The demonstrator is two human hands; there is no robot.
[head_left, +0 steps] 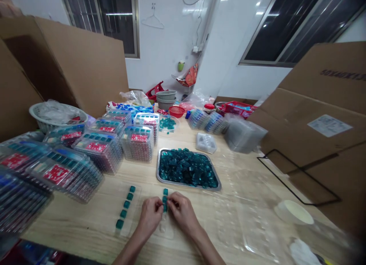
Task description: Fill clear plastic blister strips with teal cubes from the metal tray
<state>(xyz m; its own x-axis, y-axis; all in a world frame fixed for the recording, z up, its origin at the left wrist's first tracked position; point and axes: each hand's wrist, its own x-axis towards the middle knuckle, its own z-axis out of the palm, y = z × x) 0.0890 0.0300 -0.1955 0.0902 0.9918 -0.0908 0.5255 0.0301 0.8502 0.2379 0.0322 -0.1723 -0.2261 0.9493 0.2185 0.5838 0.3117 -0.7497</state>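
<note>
My left hand [150, 214] and my right hand [181, 211] meet over a clear plastic blister strip [166, 228] lying on the wooden table. Both pinch small teal blocks [165, 199] seated in the strip's upper pockets. The strip's lower pockets show no blocks. Left of it lies a second clear strip [126, 209] holding several teal blocks in a row. Beyond my hands stands a metal tray [159, 169] heaped with loose teal blocks.
Stacks of filled clear packs with red labels [97, 150] crowd the table's left side. Cardboard sheets [320, 116] lean at the right and back left. Baskets [166, 98], bags and empty clear trays [206, 142] sit farther back. A white tape roll [294, 212] lies right.
</note>
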